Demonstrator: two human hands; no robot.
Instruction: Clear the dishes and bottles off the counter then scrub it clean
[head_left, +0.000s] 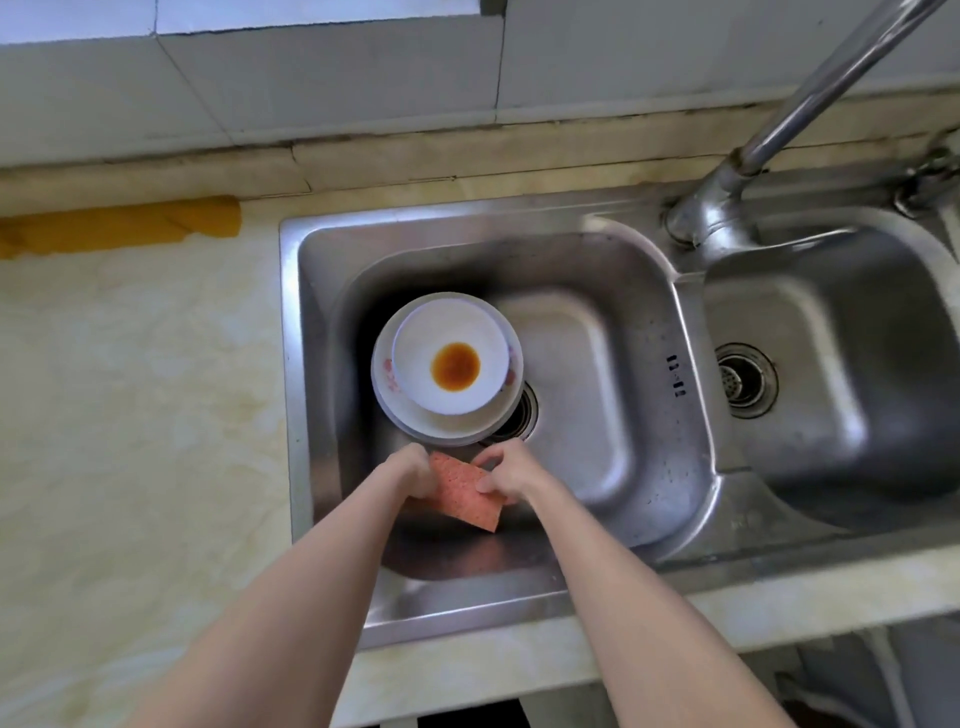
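Plates (385, 387) stacked in the left sink basin (571, 364) carry a white bowl (467, 325) holding brown sauce (456, 365), while I see my left grip (413, 470) and right grip (506, 474) both pinching an orange sponge (467, 493) beside them.

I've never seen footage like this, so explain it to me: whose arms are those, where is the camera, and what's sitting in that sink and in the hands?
There is no machine here. A person wears one wide-angle camera on the head, looking down, so the two bare arms are their own. The left hand and right hand both hold a pinkish-orange sponge over the left basin of a steel double sink. In that basin sits a stack of dishes, and the top bowl has a brown sauce spot in it. A faucet stands behind the basins. The pale counter stretches off to the left.
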